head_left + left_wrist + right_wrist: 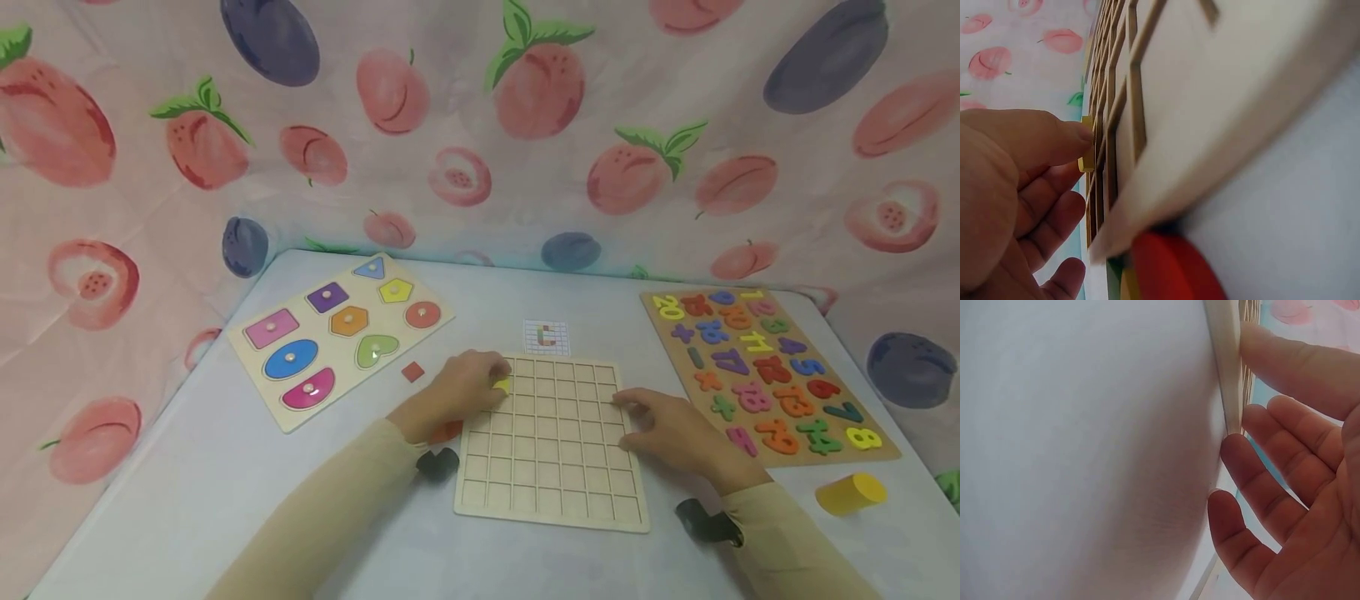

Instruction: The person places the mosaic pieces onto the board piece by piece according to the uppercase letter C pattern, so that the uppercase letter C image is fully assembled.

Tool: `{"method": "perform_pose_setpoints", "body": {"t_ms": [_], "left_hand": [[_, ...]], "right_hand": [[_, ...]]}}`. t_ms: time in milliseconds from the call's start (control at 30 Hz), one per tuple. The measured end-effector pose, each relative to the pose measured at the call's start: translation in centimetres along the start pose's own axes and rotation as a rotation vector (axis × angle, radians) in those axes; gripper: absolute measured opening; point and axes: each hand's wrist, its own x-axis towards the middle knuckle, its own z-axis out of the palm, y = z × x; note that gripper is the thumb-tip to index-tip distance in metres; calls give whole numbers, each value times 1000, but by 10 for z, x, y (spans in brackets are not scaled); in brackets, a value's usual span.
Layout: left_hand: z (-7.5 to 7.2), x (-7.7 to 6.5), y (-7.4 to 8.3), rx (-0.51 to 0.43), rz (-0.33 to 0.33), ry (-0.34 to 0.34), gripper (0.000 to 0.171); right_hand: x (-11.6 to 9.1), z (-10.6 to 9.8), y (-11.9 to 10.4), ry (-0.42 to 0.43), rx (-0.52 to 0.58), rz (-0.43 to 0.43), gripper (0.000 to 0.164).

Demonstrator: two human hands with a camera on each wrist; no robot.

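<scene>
A wooden grid board (551,454) lies in front of me, its square cells bare where they show. My left hand (467,385) is over its upper left corner, pinching a small yellow tile (1086,164) between thumb and fingers, close against the grid. At the board's right edge, my right hand (667,429) touches the rim with relaxed fingers; the thumb (1297,365) lies against the edge in the right wrist view. Just past the far edge sits a small printed card (547,337) with a coloured grid pattern. A red square tile (413,372) lies left of my left hand.
Partly hidden under my left wrist is an orange-red piece (447,432). A shape puzzle board (251,354) with knobbed pieces stands at the back left. On the right are a number puzzle board (693,387) and a yellow cylinder (851,495).
</scene>
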Motion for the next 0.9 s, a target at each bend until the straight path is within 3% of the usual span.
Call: {"method": "perform_pose_setpoints", "body": {"t_ms": [267,900], "left_hand": [[4,8,10,36,51,7,37],[9,14,26,38,51,22,33]], "right_hand": [[-1,0,-1,3,-4,-5,60],[-2,-3,-2,-13,22,0,60]]}}
